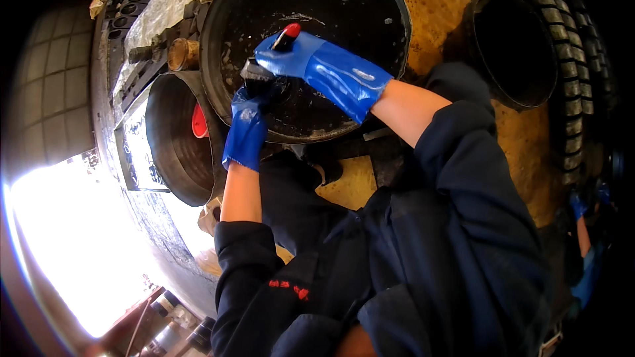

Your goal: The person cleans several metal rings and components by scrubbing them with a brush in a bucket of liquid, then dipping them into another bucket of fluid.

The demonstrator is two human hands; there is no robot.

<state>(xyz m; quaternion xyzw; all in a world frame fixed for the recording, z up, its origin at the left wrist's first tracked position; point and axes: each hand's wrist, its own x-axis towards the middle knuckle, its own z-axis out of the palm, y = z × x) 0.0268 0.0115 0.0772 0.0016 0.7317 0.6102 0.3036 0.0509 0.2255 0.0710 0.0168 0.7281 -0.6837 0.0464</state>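
Both my hands wear long blue rubber gloves and meet over a large round black tub [206, 46] holding dark, wet-looking liquid with pale specks. My right hand [286, 57] is closed round a tool with a black, red-ended handle [289, 34]; its kind is not clear. Below it, my left hand [247, 111] is closed on a dark blocky part [255, 71] near the tub's left side. The lower end of the tool and much of the part are hidden by the gloves and the dark background.
Left of the tub stands a dark open drum [169, 139] with a red object [200, 121] at it. A black bucket [479, 59] sits on the yellowish floor to the right, beside ribbed dark tracks [562, 39]. Chain-like metal parts [135, 0] lie far left. Another person's gloved hand [578, 206] shows far right.
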